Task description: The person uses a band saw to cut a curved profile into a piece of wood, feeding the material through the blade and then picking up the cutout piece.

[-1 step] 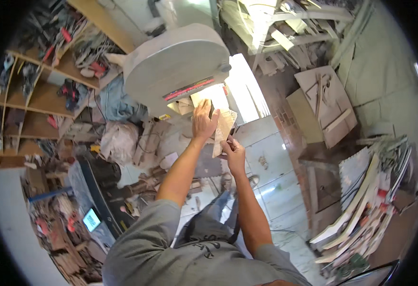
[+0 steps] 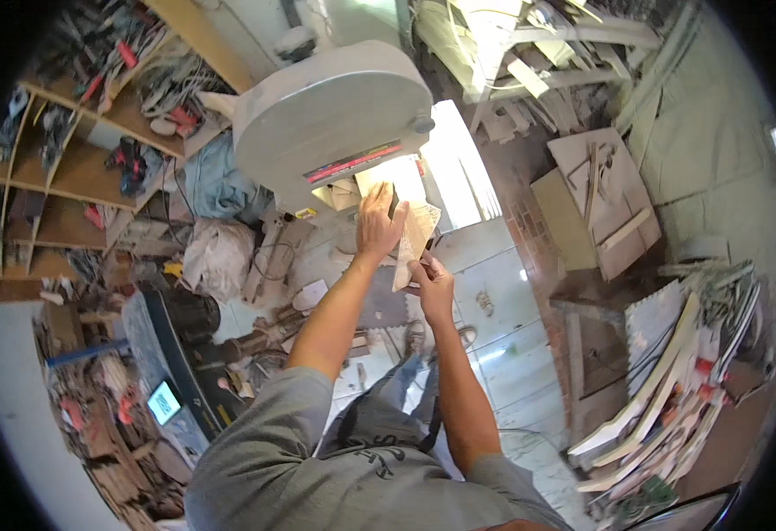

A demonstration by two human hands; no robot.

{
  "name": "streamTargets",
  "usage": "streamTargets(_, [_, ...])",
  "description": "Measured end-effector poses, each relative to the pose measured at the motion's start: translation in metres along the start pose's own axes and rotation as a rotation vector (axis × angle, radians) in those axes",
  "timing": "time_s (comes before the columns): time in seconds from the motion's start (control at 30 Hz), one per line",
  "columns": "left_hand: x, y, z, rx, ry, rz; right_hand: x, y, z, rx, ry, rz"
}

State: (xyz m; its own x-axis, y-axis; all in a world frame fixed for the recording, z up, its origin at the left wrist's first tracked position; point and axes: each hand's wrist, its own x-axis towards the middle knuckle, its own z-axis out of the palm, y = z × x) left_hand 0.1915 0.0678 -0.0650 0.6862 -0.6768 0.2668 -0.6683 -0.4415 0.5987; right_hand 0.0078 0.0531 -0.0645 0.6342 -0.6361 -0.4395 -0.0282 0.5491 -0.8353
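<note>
A pale, tapering piece of wood [image 2: 415,237] lies under the lit opening of a large grey band saw [image 2: 330,119], its narrow end pointing back toward me. My left hand [image 2: 379,228] rests along its left side, fingers stretched forward and flat, thumb beside the wood. Farther in, a bright board-like surface [image 2: 376,181] shows just past the fingertips. My right hand [image 2: 434,285] is closed at the near right edge of the wood, pinching it between thumb and fingers. The blade and the cutting spot are hidden by glare and the saw's housing.
Wooden shelves [image 2: 60,226] crammed with tools stand at the left, beside a whitish sack [image 2: 218,257]. A box with a tilted panel [image 2: 613,195] and a pile of curved wood strips [image 2: 649,398] are at the right. A lit phone screen [image 2: 164,403] shows lower left.
The whole view has shifted slightly. Both hands and the wood keep the same positions at the saw.
</note>
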Motion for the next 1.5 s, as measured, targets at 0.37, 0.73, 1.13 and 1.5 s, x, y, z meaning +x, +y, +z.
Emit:
streamTargets(0.37, [-0.002,-0.002,0.000,-0.031,0.034,0.003,0.001,0.005,0.002,0.004,0.009,-0.021])
streamTargets(0.73, [-0.004,-0.005,-0.003,-0.002,0.008,0.031,0.003,0.004,0.005,-0.004,0.007,-0.021])
streamTargets(1.13, [-0.004,-0.008,-0.001,-0.011,0.012,0.025,0.005,0.006,0.006,0.003,0.007,-0.036])
streamTargets(1.5, [-0.003,-0.009,0.000,-0.004,0.003,0.037,0.004,-0.001,0.010,0.006,0.004,-0.049])
